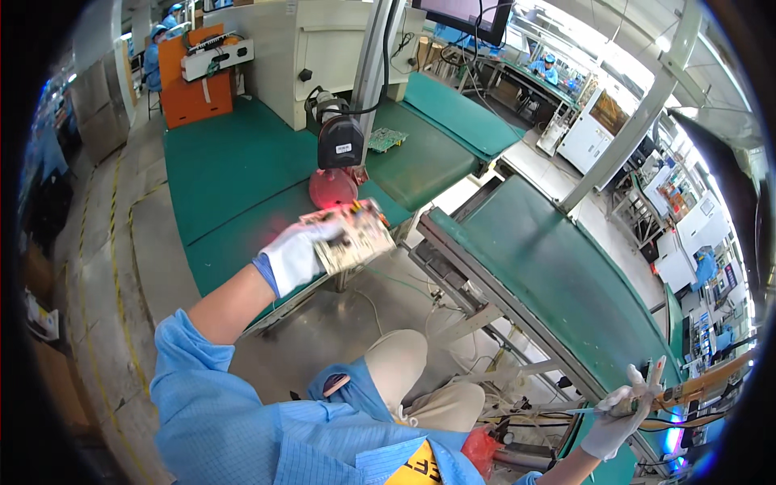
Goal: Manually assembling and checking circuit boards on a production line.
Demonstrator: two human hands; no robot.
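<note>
My left hand (293, 257), in a white glove, is closed on the near left edge of a circuit board (360, 241), blurred a little by motion. The board is tilted, its components facing up, just below a black scanner-like device (340, 144) on a metal post. Red light glows on a round part (333, 189) under that device. Far to the right, my gloved right hand (618, 411) is beside the near end of a green conveyor belt (558, 267). Its fingers are stretched out and apart, and I make out nothing held in them.
A second circuit board (387, 140) lies on the green belt behind the post. An orange box (194, 89) stands at the back left of the green bench (234, 162). A monitor (465, 16) hangs above. Cables and frame bars run below the conveyor; co-workers sit farther off.
</note>
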